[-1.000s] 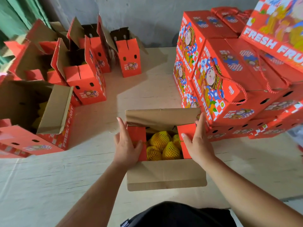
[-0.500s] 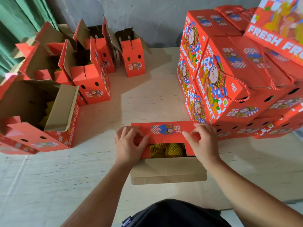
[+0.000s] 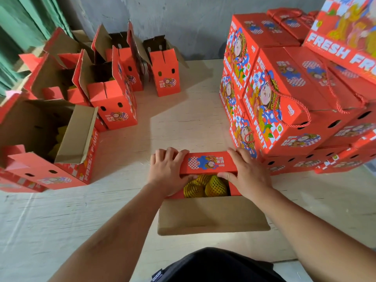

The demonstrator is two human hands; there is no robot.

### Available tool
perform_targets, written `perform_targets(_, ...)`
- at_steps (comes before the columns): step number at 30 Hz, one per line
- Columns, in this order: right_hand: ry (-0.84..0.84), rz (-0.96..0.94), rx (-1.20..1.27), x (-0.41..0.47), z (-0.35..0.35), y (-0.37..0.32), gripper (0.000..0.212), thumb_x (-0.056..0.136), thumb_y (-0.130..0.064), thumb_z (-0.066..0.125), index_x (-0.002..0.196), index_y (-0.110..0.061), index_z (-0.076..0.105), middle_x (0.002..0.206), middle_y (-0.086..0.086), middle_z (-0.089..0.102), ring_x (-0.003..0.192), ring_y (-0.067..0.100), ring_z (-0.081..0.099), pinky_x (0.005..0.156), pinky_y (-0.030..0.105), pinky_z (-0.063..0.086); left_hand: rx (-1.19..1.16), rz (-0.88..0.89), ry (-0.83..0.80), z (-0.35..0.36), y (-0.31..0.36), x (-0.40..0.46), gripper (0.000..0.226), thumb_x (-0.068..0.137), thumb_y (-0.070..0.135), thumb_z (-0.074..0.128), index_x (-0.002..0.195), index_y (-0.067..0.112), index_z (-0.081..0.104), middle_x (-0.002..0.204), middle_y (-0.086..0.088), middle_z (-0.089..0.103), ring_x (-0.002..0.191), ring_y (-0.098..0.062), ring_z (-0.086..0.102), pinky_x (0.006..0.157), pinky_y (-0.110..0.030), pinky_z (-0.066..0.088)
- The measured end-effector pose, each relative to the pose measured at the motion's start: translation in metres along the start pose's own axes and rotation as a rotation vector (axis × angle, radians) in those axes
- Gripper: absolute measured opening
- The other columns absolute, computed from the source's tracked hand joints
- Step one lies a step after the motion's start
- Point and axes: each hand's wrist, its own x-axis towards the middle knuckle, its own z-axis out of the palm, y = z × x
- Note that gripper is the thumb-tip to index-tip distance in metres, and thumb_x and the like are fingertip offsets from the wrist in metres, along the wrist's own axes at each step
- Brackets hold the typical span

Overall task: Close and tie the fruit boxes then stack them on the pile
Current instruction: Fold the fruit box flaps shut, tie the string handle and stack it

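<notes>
The fruit box [image 3: 209, 200] sat on the bench [image 3: 183, 127] at six o'clock. Both the left hand [image 3: 165, 173] and right hand [image 3: 249, 174] had fingers curled over the far flap [image 3: 208, 163], pinching it against their thumbs, probably to fold it shut over the netted fruit [image 3: 205, 186].

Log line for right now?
step: closing box | hands: left hand, right hand grip far flap | near flap: open | fruit: visible

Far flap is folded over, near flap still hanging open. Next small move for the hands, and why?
Probably press the far flap flat, then bring up the near flap. Both the left hand and right hand grip the far flap, thumbs under its edge; the netted fruit shows through the gap, and the brown near flap hangs outward toward the person.
</notes>
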Motion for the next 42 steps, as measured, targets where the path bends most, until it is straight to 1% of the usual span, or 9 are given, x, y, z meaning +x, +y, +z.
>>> perform_targets(12, -0.398, 0.067, 0.069, 0.012, -0.001, 0.006, 0.102, 0.079, -0.093, 0.035, 0.148, -0.05, -0.026, 0.164, -0.01, -0.019, 0.15, 0.049, 0.01, 0.117, 0.063, 0.027, -0.098, -0.063, -0.041, 0.005, -0.001, 0.006, 0.093, 0.078, 0.101, 0.019, 0.146, 0.043, 0.043, 0.137, 0.005, 0.053, 0.127, -0.026, 0.041, 0.106, -0.047, 0.036)
perform_targets(15, -0.362, 0.086, 0.29, 0.007, -0.005, 0.009, 0.093, 0.086, -0.084, 0.045, 0.155, -0.055, -0.01, 0.166, -0.019, -0.012, 0.156, 0.034, 0.0, 0.124, 0.06, 0.019, -0.165, -0.058, -0.02, 0.002, -0.002, 0.002, 0.092, 0.081, 0.099, 0.026, 0.147, 0.038, 0.046, 0.139, 0.007, 0.054, 0.13, -0.025, 0.041, 0.109, -0.046, 0.035)
perform_targets(19, 0.048, 0.238, 0.99, -0.028, 0.004, 0.02, 0.045, 0.11, -0.016, 0.044, 0.15, -0.039, 0.044, 0.163, -0.009, 0.036, 0.151, 0.005, 0.031, 0.126, 0.048, 0.027, -0.471, -0.103, 0.139, 0.003, -0.003, -0.009, 0.062, 0.099, 0.064, 0.043, 0.146, 0.024, 0.051, 0.138, 0.004, 0.057, 0.129, -0.022, 0.045, 0.108, -0.038, 0.034)
perform_targets(22, -0.015, 0.344, 1.049, -0.082, 0.015, 0.045, 0.059, 0.107, -0.005, 0.046, 0.141, -0.052, 0.045, 0.151, -0.006, 0.053, 0.13, 0.007, 0.058, 0.107, 0.036, 0.049, -0.787, -0.228, 0.196, 0.005, -0.006, -0.015, 0.048, 0.104, 0.025, 0.056, 0.15, 0.018, 0.045, 0.139, 0.001, 0.055, 0.125, -0.016, 0.05, 0.11, -0.035, 0.039)
perform_targets(26, -0.343, 0.155, 1.083, -0.121, 0.018, 0.053, 0.111, 0.079, -0.053, 0.085, 0.159, -0.055, 0.008, 0.167, -0.021, 0.018, 0.147, 0.001, 0.036, 0.112, 0.037, 0.04, -1.493, -0.616, -0.024, -0.002, -0.005, -0.013, 0.058, 0.105, 0.021, 0.058, 0.154, 0.035, 0.03, 0.134, 0.005, 0.054, 0.105, -0.002, 0.063, 0.073, -0.017, 0.057)
perform_targets(31, 0.312, 0.299, 1.104, -0.081, -0.003, 0.004, 0.082, 0.087, -0.051, 0.072, 0.154, -0.04, 0.027, 0.145, -0.009, 0.034, 0.134, 0.015, 0.05, 0.102, 0.028, 0.049, -1.862, -0.762, -0.193, 0.0, -0.014, -0.01, 0.038, 0.101, 0.026, 0.06, 0.135, 0.043, 0.057, 0.117, -0.012, 0.072, 0.08, -0.021, 0.074, 0.062, -0.032, 0.061)
perform_targets(35, 0.465, 0.032, 0.424, -0.052, -0.008, -0.005, 0.048, 0.097, -0.037, 0.062, 0.142, -0.019, 0.056, 0.138, 0.002, 0.047, 0.128, 0.026, 0.046, 0.106, 0.05, 0.042, -2.002, -0.739, -0.309, 0.001, -0.01, -0.024, 0.048, 0.093, 0.059, 0.062, 0.126, 0.026, 0.073, 0.121, -0.013, 0.075, 0.1, -0.029, 0.075, 0.08, -0.042, 0.062)
perform_targets(39, 0.222, -0.081, 0.215, -0.052, 0.001, -0.012, 0.083, 0.085, -0.073, 0.058, 0.137, -0.009, 0.061, 0.138, 0.003, 0.057, 0.128, 0.031, 0.051, 0.108, 0.05, 0.043, -1.233, -0.45, 0.325, 0.003, -0.004, -0.033, 0.026, 0.094, 0.055, 0.054, 0.107, 0.038, 0.07, 0.118, 0.028, 0.061, 0.122, -0.008, 0.055, 0.112, -0.046, 0.039)
perform_targets(42, 0.231, -0.072, 0.146, -0.049, 0.001, -0.013, 0.082, 0.085, -0.077, 0.055, 0.133, -0.011, 0.062, 0.131, 0.001, 0.059, 0.121, 0.03, 0.052, 0.105, 0.049, 0.044, -0.485, -0.169, 0.224, 0.001, 0.009, -0.035, 0.034, 0.091, 0.071, 0.047, 0.099, 0.043, 0.064, 0.105, 0.027, 0.05, 0.105, -0.014, 0.045, 0.092, -0.033, 0.021)
